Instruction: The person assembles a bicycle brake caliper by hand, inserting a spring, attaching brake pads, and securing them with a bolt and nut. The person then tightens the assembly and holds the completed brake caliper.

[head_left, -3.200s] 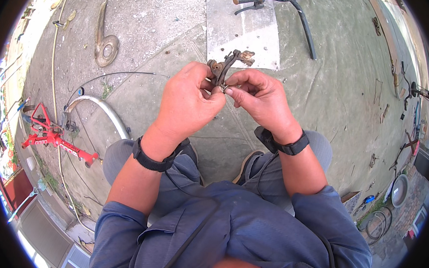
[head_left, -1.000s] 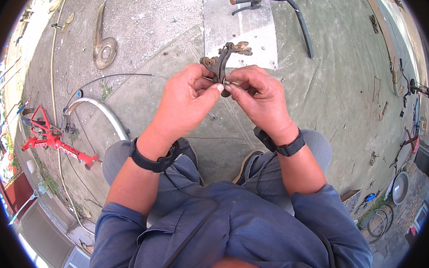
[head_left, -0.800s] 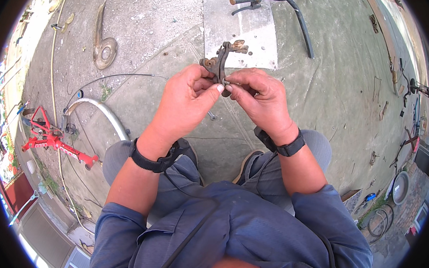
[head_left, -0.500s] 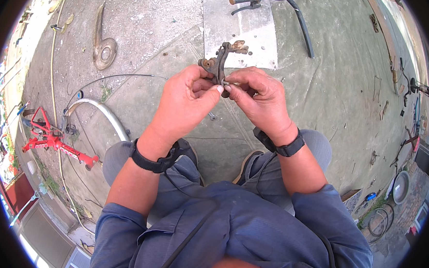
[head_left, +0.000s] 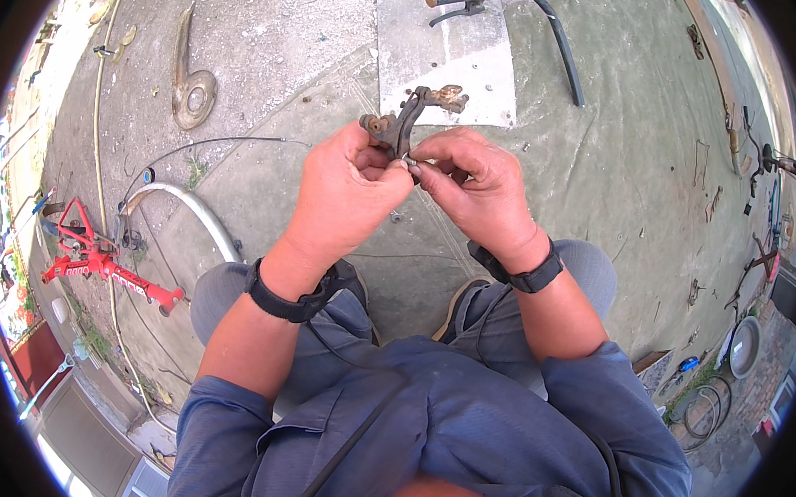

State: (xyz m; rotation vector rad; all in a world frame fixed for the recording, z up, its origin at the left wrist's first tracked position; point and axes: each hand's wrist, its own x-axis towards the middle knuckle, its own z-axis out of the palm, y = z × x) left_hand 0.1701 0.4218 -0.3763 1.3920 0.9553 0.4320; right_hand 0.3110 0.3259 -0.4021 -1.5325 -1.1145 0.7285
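Observation:
A rusty bicycle brake caliper, dark with brown patches, is held up in front of me, its arms pointing away. My left hand is closed around its near left part, thumb and fingers pinching the lower end. The thumb and forefinger of my right hand close on a small metal piece at that same lower end; it looks like a bolt or nut, mostly covered by the fingertips. Both hands almost meet there, above the ground between my knees.
Beyond my hands lie a pale board and a handlebar with a brake lever. To the left are a red bicycle frame, a curved silver mudguard, a cable and a hose. A metal basin stands far right.
The caliper has shifted slightly left and tilted a little in my fingers. My right hand has moved slightly left with it, and both hands keep their pinch.

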